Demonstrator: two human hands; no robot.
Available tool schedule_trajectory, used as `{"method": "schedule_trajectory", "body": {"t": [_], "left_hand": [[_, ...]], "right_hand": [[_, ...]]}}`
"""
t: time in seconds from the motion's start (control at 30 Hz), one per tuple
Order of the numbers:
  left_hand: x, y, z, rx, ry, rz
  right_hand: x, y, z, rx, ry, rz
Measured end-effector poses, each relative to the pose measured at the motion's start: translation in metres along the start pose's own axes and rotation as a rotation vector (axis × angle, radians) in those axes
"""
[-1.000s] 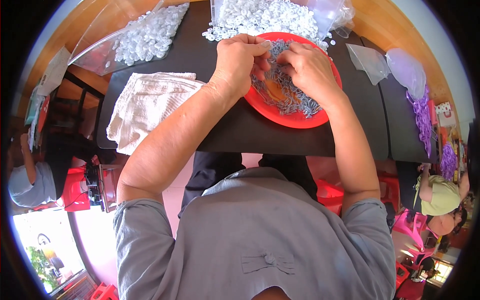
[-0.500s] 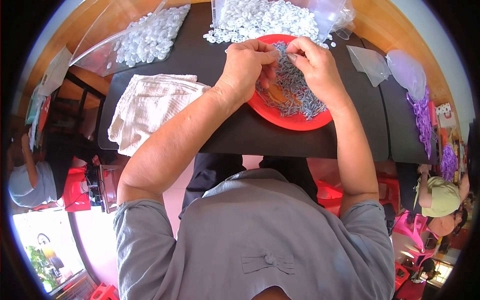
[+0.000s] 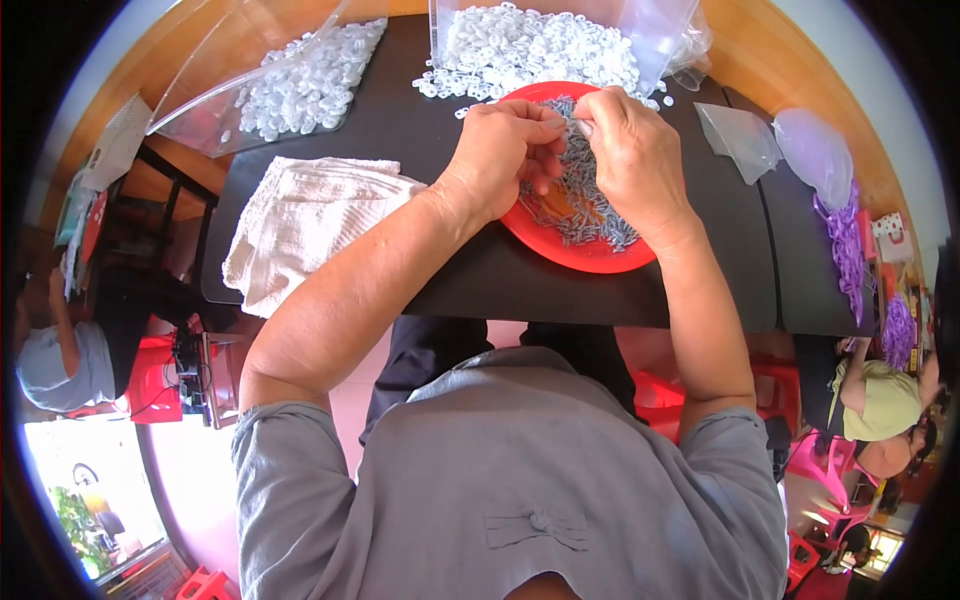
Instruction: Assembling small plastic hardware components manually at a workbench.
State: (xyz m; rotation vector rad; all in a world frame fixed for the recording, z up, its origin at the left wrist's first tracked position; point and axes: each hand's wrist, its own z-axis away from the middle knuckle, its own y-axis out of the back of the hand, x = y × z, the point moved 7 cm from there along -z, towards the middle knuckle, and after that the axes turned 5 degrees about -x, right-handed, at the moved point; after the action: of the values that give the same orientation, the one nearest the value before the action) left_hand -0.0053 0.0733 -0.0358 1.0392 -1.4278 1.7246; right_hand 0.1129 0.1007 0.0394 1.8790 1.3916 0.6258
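Note:
Both hands are raised over a round red plate [image 3: 592,262] that holds a heap of small grey nail- or screw-like pieces [image 3: 585,222]. My left hand [image 3: 505,150] is closed in a pinch of thumb and forefinger, its other fingers curled beneath. Close beside it, my right hand [image 3: 640,160] also pinches, its knuckles bent over the plate's right side. Whatever sits between the fingertips is too small to make out. Just beyond the plate lies a large pile of small white plastic ring-like pieces [image 3: 540,45], spilling from a clear container.
A clear bag holds more white pieces [image 3: 300,85] at the far left. A folded whitish cloth [image 3: 310,225] lies by my left forearm on the dark table [image 3: 720,270]. Clear plastic bags [image 3: 740,140] rest at right, near purple strands [image 3: 847,250]. Other people sit at both sides.
My right hand has curled and turned more over the plate, its fingertips drawing nearer to my left hand's. The left hand keeps its pinch. The whole view has shifted slightly.

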Motion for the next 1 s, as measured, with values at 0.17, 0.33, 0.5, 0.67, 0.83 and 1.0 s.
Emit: {"method": "schedule_trajectory", "body": {"t": [0.17,0.33,0.5,0.67,0.83,1.0], "left_hand": [[0.000,-0.001,0.000,-0.017,0.000,0.017],[0.001,-0.003,0.001,-0.037,-0.015,0.028],[0.001,-0.002,0.001,-0.037,-0.014,0.028],[0.000,-0.003,-0.001,-0.044,-0.001,0.036],[-0.004,0.000,-0.004,-0.078,0.037,0.115],[-0.009,0.002,-0.007,-0.101,0.065,0.176]], "right_hand": [[-0.002,0.000,0.000,-0.004,0.014,0.060],[0.005,-0.004,0.001,0.009,-0.063,-0.255],[0.014,-0.008,0.001,-0.018,-0.162,-0.522],[0.017,-0.009,0.002,-0.052,-0.211,-0.562],[0.017,-0.009,0.002,-0.048,-0.191,-0.556],[0.021,-0.018,0.006,-0.066,-0.298,-0.676]]}}
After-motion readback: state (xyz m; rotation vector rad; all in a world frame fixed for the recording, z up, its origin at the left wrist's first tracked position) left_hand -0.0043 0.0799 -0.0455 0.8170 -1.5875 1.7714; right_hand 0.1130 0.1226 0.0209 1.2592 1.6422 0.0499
